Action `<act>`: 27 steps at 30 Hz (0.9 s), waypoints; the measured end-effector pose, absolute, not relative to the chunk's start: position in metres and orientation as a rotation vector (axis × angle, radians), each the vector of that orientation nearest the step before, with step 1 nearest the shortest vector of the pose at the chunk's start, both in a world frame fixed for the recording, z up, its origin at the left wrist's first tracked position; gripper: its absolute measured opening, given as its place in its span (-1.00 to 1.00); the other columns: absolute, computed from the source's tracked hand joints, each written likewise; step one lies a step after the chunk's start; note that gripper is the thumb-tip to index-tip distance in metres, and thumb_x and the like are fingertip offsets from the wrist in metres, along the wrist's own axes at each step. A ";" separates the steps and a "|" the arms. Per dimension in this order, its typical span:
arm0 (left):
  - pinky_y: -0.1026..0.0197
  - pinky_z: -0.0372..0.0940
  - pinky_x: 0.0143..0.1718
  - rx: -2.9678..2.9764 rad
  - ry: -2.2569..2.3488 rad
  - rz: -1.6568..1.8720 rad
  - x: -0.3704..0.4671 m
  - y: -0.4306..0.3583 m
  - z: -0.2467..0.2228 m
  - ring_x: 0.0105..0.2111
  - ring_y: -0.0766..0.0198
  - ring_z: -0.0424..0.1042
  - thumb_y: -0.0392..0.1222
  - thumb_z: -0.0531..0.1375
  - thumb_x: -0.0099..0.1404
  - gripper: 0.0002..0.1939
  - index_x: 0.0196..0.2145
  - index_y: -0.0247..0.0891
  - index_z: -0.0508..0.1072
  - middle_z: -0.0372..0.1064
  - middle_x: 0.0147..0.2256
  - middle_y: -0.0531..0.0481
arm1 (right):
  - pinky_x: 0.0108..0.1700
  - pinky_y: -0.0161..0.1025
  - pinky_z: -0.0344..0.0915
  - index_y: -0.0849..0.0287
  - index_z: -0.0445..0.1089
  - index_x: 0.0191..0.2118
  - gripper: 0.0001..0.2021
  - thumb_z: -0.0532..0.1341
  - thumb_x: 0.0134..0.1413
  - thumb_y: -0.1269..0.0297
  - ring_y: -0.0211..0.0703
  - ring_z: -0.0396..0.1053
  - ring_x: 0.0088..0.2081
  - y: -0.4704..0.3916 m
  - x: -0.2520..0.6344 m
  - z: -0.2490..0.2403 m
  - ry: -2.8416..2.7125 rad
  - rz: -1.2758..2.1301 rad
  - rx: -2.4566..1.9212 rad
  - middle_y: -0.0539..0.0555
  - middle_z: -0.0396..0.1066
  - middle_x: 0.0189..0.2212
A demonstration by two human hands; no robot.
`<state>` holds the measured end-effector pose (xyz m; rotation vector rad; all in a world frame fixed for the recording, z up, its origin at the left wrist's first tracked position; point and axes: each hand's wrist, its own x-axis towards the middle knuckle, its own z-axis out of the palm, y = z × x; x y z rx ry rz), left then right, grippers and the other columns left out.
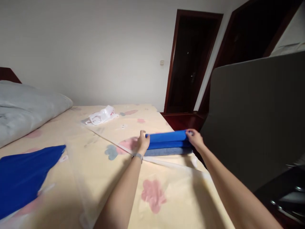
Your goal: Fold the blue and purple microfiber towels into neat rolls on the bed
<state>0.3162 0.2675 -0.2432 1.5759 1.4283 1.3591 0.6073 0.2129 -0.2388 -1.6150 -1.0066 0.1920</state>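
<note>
A folded blue cloth (168,137) is stretched between my two hands near the bed's right edge. My left hand (143,142), with a band on its wrist, grips the left end of it. At the other end, the fingers of my right hand (194,138) pinch the upper corner. Directly below the blue cloth lies a folded grey-blue cloth (169,151) on the bed. Whether the two cloths touch is hard to tell. Another blue cloth (21,178) lies spread out flat at the left, partly outside the view.
The bed (124,190) has a cream sheet with pink and grey prints. A crumpled white plastic bag (102,115) lies toward the back. A grey quilt (28,108) is heaped at the left. Beyond the right edge stands a large dark panel (257,117); a dark door (190,63) is behind.
</note>
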 end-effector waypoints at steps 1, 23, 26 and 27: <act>0.20 0.14 -0.37 1.585 1.469 1.352 0.318 0.269 -0.262 -0.42 0.17 0.42 -0.21 0.23 0.27 -0.88 -0.24 -0.22 0.38 0.39 -0.49 -0.01 | -0.19 -0.08 0.39 0.15 0.55 -0.29 -0.72 0.27 -0.04 0.07 -0.01 0.45 -0.33 0.217 0.609 -0.261 -1.016 0.200 -1.643 0.14 0.54 -0.37; -0.01 0.14 0.09 2.039 1.701 1.373 0.312 0.255 -0.294 0.01 0.02 0.36 -0.23 0.16 0.35 -0.86 -0.21 -0.16 0.53 0.44 -0.12 -0.18 | 0.16 0.11 0.19 0.06 0.60 -0.27 -0.75 0.15 0.10 0.21 0.19 0.31 0.09 0.208 0.612 -0.296 -1.284 -0.185 -1.797 0.18 0.39 0.06; 0.18 0.15 0.13 2.204 1.536 1.302 0.314 0.257 -0.289 0.04 0.18 0.37 -0.27 0.07 0.42 -0.76 -0.11 -0.14 0.52 0.46 -0.03 -0.10 | 0.26 0.00 0.12 0.13 0.53 -0.07 -0.62 -0.03 0.27 0.26 0.05 0.25 0.19 0.211 0.597 -0.289 -1.552 -0.390 -1.651 0.16 0.33 0.16; 0.23 0.17 0.11 2.245 1.489 1.263 0.314 0.258 -0.289 0.02 0.23 0.40 -0.28 0.04 0.44 -0.74 -0.08 -0.13 0.51 0.48 -0.04 -0.06 | 0.26 -0.02 0.13 0.14 0.49 0.00 -0.59 -0.07 0.32 0.25 0.02 0.27 0.17 0.212 0.592 -0.291 -1.657 -0.406 -1.630 0.17 0.37 0.13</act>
